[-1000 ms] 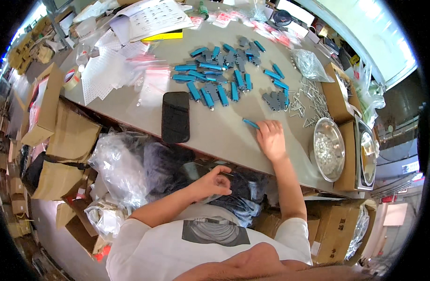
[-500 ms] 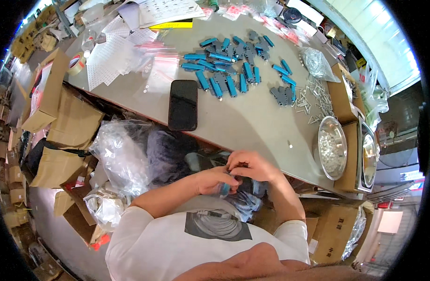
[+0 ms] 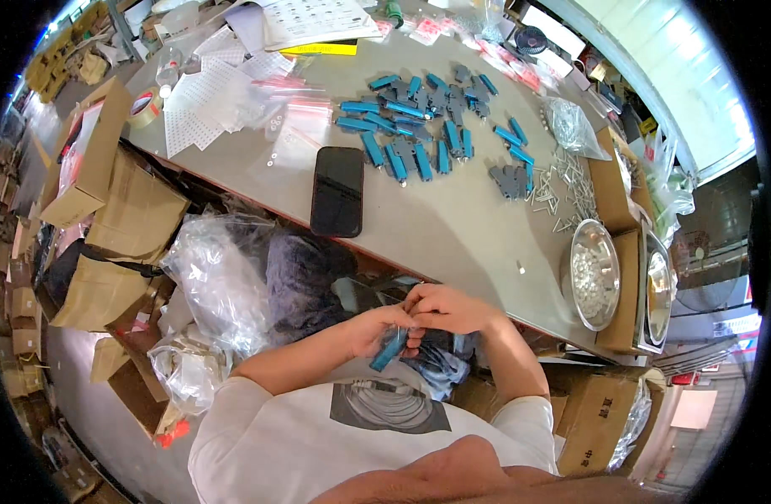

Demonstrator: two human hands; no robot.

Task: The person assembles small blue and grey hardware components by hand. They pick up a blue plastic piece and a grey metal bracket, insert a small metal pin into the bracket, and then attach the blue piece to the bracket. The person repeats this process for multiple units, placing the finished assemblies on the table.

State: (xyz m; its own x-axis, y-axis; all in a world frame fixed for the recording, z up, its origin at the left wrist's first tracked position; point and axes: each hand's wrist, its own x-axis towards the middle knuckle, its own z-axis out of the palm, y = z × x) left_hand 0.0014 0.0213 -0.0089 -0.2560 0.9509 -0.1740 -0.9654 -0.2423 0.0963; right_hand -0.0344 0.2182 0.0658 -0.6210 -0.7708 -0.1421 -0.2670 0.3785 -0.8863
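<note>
Close in front of my body, my left hand (image 3: 373,329) is closed around a slim blue piece (image 3: 389,350), which hangs tilted below the fingers. My right hand (image 3: 454,310) meets it from the right, its fingertips pinched together at the upper end of the piece. Whatever sits between those fingertips is hidden. On the table (image 3: 452,218) beyond lie several similar pieces (image 3: 397,161), blue bars with dark grey flat parts. A smaller group of grey parts (image 3: 509,181) lies to their right, beside loose metal pins (image 3: 573,186).
A steel bowl (image 3: 606,312) of small white pieces stands at the right, beside cardboard boxes (image 3: 624,277). A black phone (image 3: 336,191) lies near the table's front edge. Plastic bags (image 3: 305,134), perforated sheets (image 3: 192,118) and a tape roll (image 3: 143,107) occupy the left side.
The blue piece now shows more fully below my left hand. My right fingers have drawn in closer together against the left ones. The whole view has shifted slightly.
</note>
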